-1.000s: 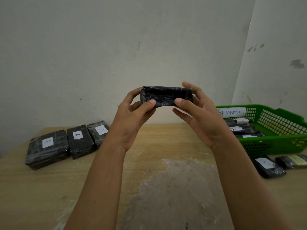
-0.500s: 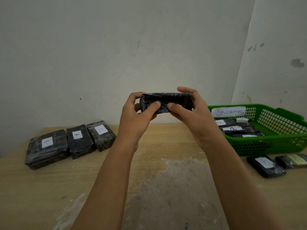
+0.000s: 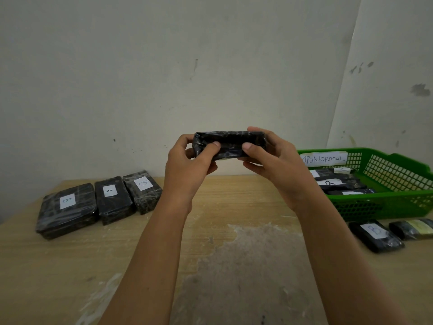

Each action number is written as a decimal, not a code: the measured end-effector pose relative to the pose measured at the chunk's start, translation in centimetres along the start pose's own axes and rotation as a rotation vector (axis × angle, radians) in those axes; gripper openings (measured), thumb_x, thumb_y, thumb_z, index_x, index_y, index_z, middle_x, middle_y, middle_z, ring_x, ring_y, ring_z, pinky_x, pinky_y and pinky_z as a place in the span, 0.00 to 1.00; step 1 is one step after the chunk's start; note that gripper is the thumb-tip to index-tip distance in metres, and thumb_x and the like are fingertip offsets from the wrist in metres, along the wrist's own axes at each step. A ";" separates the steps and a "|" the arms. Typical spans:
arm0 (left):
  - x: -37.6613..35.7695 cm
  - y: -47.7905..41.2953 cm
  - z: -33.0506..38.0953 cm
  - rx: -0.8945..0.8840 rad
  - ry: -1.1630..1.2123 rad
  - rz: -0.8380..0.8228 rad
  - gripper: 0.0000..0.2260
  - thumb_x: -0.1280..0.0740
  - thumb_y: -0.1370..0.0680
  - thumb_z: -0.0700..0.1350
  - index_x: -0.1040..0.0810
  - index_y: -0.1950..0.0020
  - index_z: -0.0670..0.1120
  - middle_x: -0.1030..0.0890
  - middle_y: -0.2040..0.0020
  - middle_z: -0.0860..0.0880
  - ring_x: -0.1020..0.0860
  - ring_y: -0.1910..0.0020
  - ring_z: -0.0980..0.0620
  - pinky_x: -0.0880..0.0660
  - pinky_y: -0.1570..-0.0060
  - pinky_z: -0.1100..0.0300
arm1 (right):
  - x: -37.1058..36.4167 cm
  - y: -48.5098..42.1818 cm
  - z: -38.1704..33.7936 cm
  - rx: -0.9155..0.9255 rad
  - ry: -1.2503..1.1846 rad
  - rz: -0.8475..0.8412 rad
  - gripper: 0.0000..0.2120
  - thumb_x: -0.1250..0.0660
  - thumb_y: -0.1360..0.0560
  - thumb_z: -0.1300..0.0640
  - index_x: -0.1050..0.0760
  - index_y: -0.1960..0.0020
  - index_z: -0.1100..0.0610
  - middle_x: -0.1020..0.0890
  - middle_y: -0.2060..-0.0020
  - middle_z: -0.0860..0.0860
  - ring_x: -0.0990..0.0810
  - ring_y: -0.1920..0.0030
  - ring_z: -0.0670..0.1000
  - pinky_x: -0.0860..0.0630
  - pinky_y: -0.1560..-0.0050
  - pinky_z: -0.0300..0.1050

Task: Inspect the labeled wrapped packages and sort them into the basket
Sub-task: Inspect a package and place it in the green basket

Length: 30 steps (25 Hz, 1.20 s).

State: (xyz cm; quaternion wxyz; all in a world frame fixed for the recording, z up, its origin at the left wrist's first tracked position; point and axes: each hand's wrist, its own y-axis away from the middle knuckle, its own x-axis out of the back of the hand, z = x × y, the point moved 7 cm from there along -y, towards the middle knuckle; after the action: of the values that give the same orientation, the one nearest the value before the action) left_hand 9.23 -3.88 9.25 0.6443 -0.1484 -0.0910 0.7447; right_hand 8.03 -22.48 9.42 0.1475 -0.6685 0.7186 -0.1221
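Package (image 3: 230, 144) black, glossy, plastic-wrapped, edge-on; left hand (image 3: 187, 165), right hand (image 3: 275, 164) fingers gripping ends.

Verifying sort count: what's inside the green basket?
At least three black wrapped packages with white labels lie in the green basket. Its near wall and the right hand cover the rest, so no full count.

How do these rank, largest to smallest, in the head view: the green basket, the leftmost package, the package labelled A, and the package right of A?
1. green basket
2. leftmost package
3. package labelled A and package right of A look alike; the latter sits farther back, so unranked.
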 end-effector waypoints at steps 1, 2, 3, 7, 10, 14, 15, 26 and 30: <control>0.1 0.0 0.0 0.007 0.006 -0.003 0.09 0.27 0.22 0.47 0.20 0.43 0.46 0.16 0.50 0.45 0.16 0.58 0.55 0.17 0.55 0.62 | 0.1 0.0 0.0 -0.015 -0.015 -0.010 0.16 0.32 0.20 0.58 0.23 0.33 0.51 0.17 0.42 0.53 0.14 0.46 0.50 0.18 0.41 0.46; 0.1 0.0 0.1 0.013 0.014 -0.012 0.10 0.28 0.22 0.47 0.20 0.43 0.46 0.16 0.51 0.46 0.16 0.58 0.55 0.17 0.55 0.62 | 0.2 -0.1 0.1 -0.022 -0.018 -0.002 0.14 0.33 0.19 0.59 0.23 0.33 0.52 0.16 0.43 0.53 0.14 0.47 0.50 0.18 0.42 0.46; 0.0 0.1 0.1 0.019 0.025 -0.025 0.10 0.28 0.21 0.49 0.20 0.43 0.46 0.16 0.51 0.46 0.16 0.59 0.56 0.17 0.54 0.61 | 0.4 -0.1 0.1 -0.023 -0.012 0.012 0.13 0.34 0.18 0.59 0.22 0.34 0.53 0.15 0.45 0.53 0.13 0.48 0.50 0.18 0.42 0.46; -0.1 0.2 0.2 0.068 0.095 -0.073 0.10 0.33 0.19 0.50 0.16 0.45 0.46 0.16 0.51 0.48 0.16 0.58 0.56 0.17 0.51 0.57 | 0.5 -0.1 0.3 -0.048 -0.024 0.033 0.11 0.35 0.17 0.58 0.21 0.37 0.56 0.13 0.48 0.55 0.12 0.50 0.51 0.16 0.46 0.45; 0.3 0.0 0.1 0.083 0.093 -0.062 0.09 0.34 0.19 0.47 0.15 0.48 0.45 0.15 0.52 0.48 0.16 0.56 0.53 0.16 0.51 0.55 | 0.6 0.0 0.3 -0.056 -0.022 0.008 0.11 0.35 0.17 0.56 0.20 0.37 0.55 0.13 0.48 0.54 0.12 0.50 0.52 0.16 0.45 0.46; 0.6 -0.1 -0.1 0.100 0.092 -0.053 0.09 0.33 0.19 0.47 0.15 0.48 0.45 0.15 0.53 0.48 0.15 0.58 0.54 0.16 0.51 0.55 | 0.3 0.1 0.1 -0.054 0.003 -0.002 0.13 0.37 0.17 0.49 0.19 0.38 0.53 0.13 0.48 0.52 0.12 0.50 0.52 0.17 0.45 0.47; 0.6 -0.1 0.0 0.097 0.094 -0.063 0.10 0.32 0.19 0.49 0.15 0.48 0.45 0.15 0.52 0.48 0.15 0.58 0.54 0.17 0.52 0.56 | 0.3 0.1 0.2 -0.053 0.015 0.007 0.14 0.38 0.17 0.49 0.19 0.38 0.53 0.13 0.48 0.52 0.12 0.51 0.52 0.17 0.46 0.47; 0.0 -0.3 0.0 0.051 0.098 -0.115 0.11 0.31 0.21 0.39 0.19 0.38 0.45 0.16 0.48 0.44 0.17 0.49 0.52 0.18 0.47 0.59 | 0.4 0.0 0.3 -0.029 0.012 0.006 0.16 0.30 0.21 0.60 0.23 0.34 0.51 0.17 0.42 0.54 0.15 0.44 0.50 0.18 0.42 0.46; -0.3 -0.3 -0.2 0.082 0.151 -0.152 0.14 0.30 0.20 0.41 0.21 0.35 0.46 0.16 0.47 0.46 0.17 0.49 0.53 0.19 0.45 0.59 | 0.6 0.1 -0.3 0.032 -0.052 0.005 0.18 0.30 0.22 0.66 0.22 0.35 0.52 0.19 0.41 0.54 0.16 0.42 0.52 0.18 0.43 0.44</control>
State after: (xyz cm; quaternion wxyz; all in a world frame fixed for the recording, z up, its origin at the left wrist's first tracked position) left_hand 9.62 -4.13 9.15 0.7096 -0.1704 -0.0225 0.6834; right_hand 7.79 -23.03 9.63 0.1772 -0.6673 0.7141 -0.1157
